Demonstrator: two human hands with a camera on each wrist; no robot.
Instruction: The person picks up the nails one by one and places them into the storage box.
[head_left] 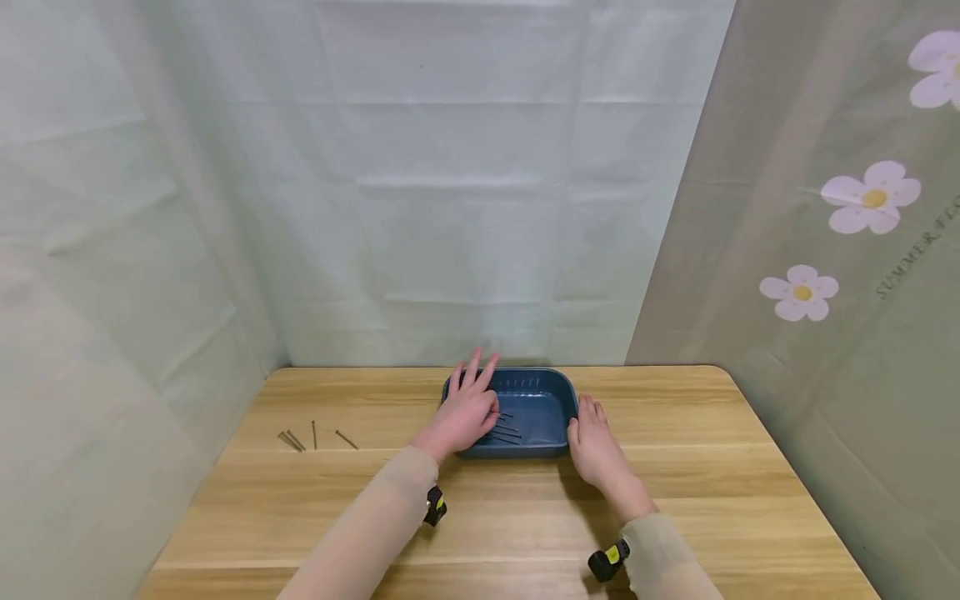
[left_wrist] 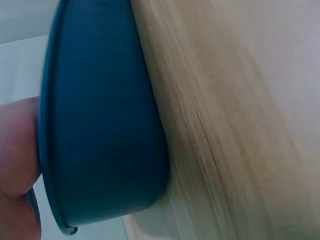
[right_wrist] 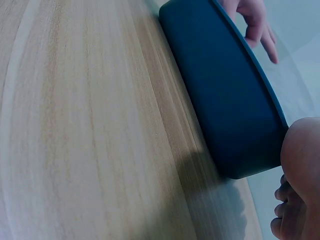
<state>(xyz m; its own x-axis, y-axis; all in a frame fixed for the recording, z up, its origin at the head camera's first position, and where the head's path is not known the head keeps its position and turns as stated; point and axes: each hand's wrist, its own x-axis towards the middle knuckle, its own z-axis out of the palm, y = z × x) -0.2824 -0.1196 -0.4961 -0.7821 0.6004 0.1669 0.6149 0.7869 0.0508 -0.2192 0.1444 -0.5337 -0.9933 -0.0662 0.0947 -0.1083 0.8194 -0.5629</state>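
Note:
A dark blue rectangular tray (head_left: 536,414) lies near the table's back edge, with several nails (head_left: 506,433) on the left part of its floor. Over that left end is my left hand (head_left: 463,414), thumb and index fingertips together and the other fingers stretched out. Whether a nail is between those fingertips is hidden. My right hand (head_left: 595,442) rests along the tray's right end, fingers straight and thumb against the corner. In the right wrist view, the right thumb (right_wrist: 302,150) touches the tray's rim. Several more nails (head_left: 292,440) lie on the table at left.
The wood-grain table (head_left: 675,483) has rounded back corners. Pale cloth (head_left: 480,208) hangs behind and at both sides, with printed flowers (head_left: 801,293) on the right. Each wrist carries a small black camera (head_left: 607,561).

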